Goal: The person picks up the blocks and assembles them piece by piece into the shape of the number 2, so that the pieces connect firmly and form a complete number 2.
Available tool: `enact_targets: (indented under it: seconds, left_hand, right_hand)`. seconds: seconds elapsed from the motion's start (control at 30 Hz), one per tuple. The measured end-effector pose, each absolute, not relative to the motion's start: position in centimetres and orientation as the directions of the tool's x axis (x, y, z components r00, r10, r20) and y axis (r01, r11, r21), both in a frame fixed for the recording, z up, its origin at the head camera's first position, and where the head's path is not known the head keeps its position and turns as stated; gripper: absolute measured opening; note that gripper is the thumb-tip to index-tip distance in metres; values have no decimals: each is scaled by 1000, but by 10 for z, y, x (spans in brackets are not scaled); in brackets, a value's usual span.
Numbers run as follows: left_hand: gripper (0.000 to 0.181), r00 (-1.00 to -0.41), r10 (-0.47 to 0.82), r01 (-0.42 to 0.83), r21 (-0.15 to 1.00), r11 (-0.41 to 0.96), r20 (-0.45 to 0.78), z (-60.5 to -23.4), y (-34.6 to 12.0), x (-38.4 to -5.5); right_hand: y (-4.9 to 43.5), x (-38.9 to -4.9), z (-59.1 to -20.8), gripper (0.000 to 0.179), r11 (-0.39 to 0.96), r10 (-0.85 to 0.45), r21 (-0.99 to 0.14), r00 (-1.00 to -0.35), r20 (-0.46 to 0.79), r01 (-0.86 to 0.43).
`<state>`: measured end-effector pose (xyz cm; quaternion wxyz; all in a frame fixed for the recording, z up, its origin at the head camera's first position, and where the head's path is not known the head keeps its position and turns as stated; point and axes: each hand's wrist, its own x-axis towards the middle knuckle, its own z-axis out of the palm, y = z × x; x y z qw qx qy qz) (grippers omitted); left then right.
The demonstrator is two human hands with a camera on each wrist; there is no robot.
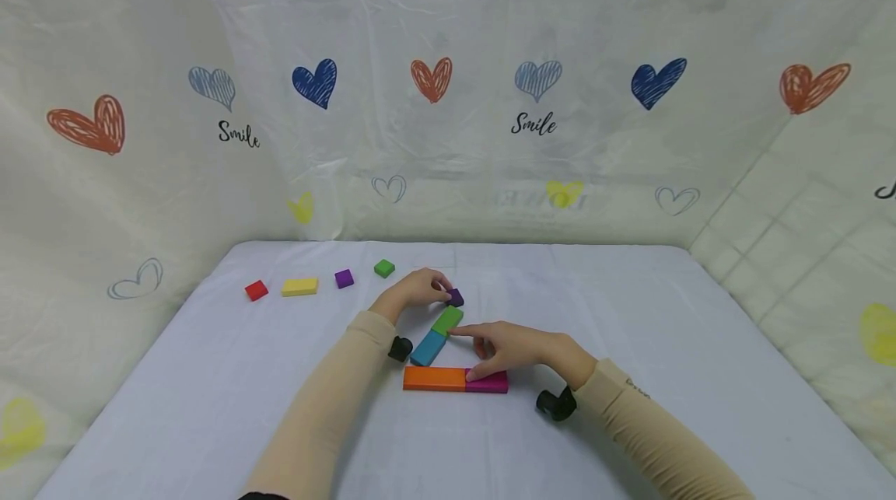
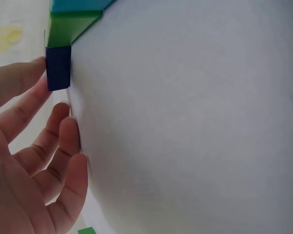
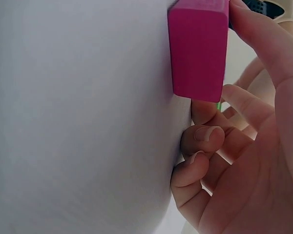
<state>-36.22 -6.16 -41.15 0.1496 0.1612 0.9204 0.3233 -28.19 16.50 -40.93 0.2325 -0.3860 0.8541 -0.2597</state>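
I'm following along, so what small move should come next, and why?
Probably ease the left hand off the dark purple block: it pinches that block, which appears to sit against the light green block at the row's far end.

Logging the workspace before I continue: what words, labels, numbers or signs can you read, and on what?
"Smile": backdrop, below left striped blue heart.
"Smile": backdrop, below right striped blue heart.
Backdrop, right edge: black script, cut off, unreadable.
Backdrop, centre right: faint lettering, too blurred.
Right sleeve: lettering, too small.
Blocks: none visible.
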Motion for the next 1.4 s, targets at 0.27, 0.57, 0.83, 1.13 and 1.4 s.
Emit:
enact_targets:
  seconds: [0.27,0.57,0.83,1.13,1.4]
  left_hand:
    - [24,-901,402,210,647,733,-162,-413,-63,-362]
    - [25,-900,407,222,641,734,-154,-414,-63,-363]
    - [27,-900,408,220,650,727,-152,-414,-65,-364]
    - [26,-912,403,257,664,702,-73,-413,-88,-362]
    - [25,-933,359,260,664,701,-13,-406,-127,-357]
  right_hand:
    - [164,-281,-408,72,578,-773,-620,-600,-207,-530]
    - [163,-282,-411,73,594,-761,-609,-613,-213,-526]
    - [163,-282,-412,73,601,-756,-606,-617,-219,-521]
    - [165,-285,-412,68,597,-750,-626,-627,-213,-501]
    - [165,-291,-410,60,586,-732,-675,-650,-204,-449]
